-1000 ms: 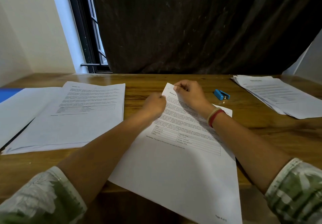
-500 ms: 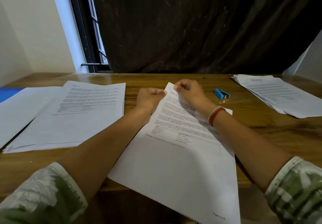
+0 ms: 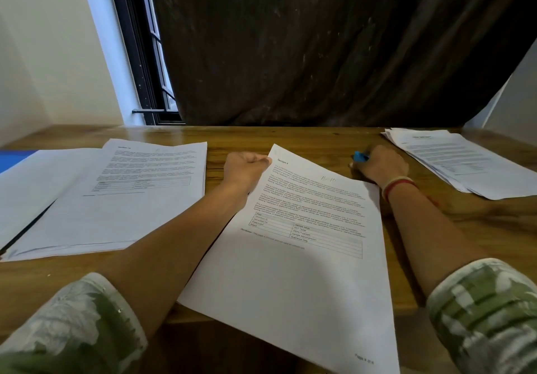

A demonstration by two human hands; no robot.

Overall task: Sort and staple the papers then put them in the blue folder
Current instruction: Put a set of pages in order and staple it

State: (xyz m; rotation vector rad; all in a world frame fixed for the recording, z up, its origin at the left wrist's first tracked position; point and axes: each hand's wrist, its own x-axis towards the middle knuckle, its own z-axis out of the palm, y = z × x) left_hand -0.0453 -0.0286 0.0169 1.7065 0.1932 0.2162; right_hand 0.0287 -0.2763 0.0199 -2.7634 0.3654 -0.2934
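Wooden desk (image 3: 290,138) under a dark curtain (image 3: 319,39), window (image 3: 145,53) at back-left. Far left: blue folder (image 3: 11,160), only a corner in frame, the rest cut off or under white sheets. Next, left paper stack (image 3: 116,199) lies flat, text too small to read. Left grip (image 3: 247,167): forearm reaches diag. fwd, fingers curled, pinching top-left corner of centre sheet (image 3: 305,257), headed "Section", no. unclear. Sheet lies angled, near edge overhanging desk front. Right grip (image 3: 379,165): arm fwd along sheet's right edge, knuckles up, fingers curled round blue stapler (image 3: 360,157) just beyond sheet's top-right corner. Most of stapler hidden by fingers. Red & pale wristbands (image 3: 398,186) on that arm. Far right: second paper stack (image 3: 456,161), fanned, right edge cut off.
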